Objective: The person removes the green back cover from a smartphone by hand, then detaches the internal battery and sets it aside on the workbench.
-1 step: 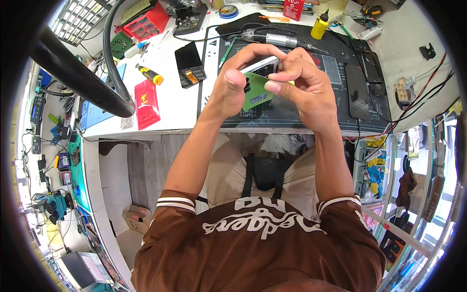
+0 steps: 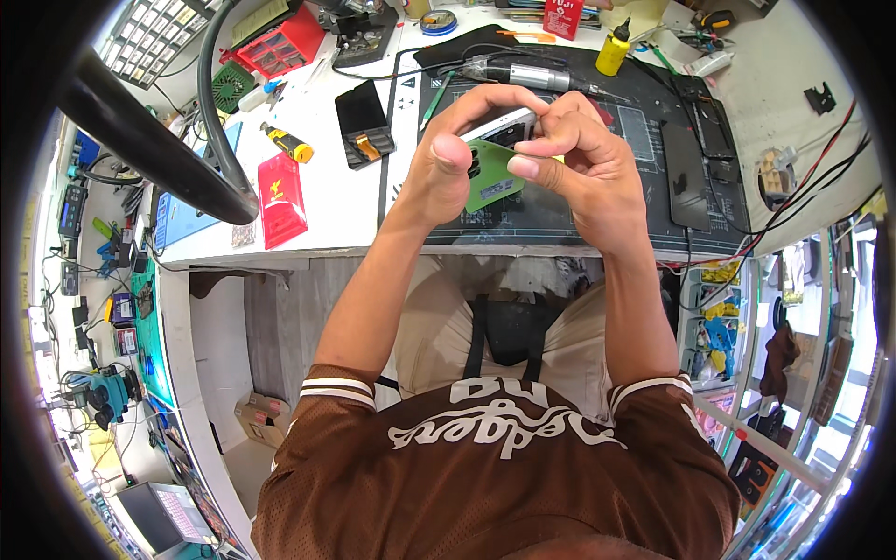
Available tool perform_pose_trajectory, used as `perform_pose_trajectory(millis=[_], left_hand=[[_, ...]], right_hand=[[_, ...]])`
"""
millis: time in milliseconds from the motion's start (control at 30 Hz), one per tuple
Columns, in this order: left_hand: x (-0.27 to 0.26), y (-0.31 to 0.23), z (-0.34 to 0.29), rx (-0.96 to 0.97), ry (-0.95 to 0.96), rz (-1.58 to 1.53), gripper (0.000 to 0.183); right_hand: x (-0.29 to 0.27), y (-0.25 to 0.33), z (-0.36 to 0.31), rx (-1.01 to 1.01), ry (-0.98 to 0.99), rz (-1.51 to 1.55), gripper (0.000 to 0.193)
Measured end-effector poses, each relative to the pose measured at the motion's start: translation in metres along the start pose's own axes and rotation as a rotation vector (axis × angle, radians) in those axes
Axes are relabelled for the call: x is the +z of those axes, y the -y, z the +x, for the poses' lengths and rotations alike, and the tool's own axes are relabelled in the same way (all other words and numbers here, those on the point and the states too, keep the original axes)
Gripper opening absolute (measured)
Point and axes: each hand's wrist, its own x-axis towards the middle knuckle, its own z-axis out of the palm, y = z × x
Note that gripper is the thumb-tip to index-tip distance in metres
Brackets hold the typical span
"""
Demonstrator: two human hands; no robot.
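Note:
Above the front of the dark work mat, my left hand is closed around a phone with a pale frame, which is tilted on edge. A green back cover with camera openings stands angled away from the phone's body, and dark insides show in the gap. My right hand pinches the upper right edge of the cover between thumb and forefinger, its other fingers curled by the phone's corner. My fingers hide much of the phone, so I cannot tell whether cover and body still touch at the far side.
A loose phone screen, a red packet and a yellow-black tube lie to the left. A thick black arm reaches over that side. Behind my hands are a metal rotary tool and a yellow bottle; a dark phone lies right.

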Motion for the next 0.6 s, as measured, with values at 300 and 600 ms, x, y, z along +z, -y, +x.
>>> perform_pose_trajectory(millis=[300, 600], left_hand=[[-0.003, 0.000, 0.006, -0.072, -0.014, -0.117, 0.119], [-0.003, 0.006, 0.006, -0.043, -0.021, -0.140, 0.124]], right_hand=[[0.015, 0.012, 0.004, -0.016, -0.133, -0.264, 0.018], [0.001, 0.012, 0.019, -0.028, 0.041, -0.284, 0.012]])
